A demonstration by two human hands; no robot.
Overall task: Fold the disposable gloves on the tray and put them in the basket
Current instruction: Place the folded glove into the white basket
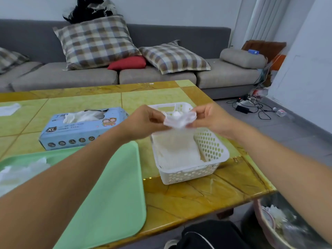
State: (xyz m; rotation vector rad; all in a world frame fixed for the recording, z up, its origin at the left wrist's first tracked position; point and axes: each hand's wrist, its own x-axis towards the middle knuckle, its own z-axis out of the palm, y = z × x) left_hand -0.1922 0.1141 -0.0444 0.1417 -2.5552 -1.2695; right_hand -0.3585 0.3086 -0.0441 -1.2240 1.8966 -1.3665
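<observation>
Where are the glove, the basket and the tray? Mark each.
glove (177,119), head view, crumpled middle between the hands.
basket (212,144), head view, perforated right wall.
tray (111,191), head view, bare green surface.

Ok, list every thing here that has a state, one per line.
Left hand: pinching the glove.
Right hand: pinching the glove.
Glove: bunched up, held in the air over the basket.
Basket: upright, folded gloves inside.
Tray: flat on the table, loose gloves on it.
Glove box: top open, gloves poking out.
</observation>
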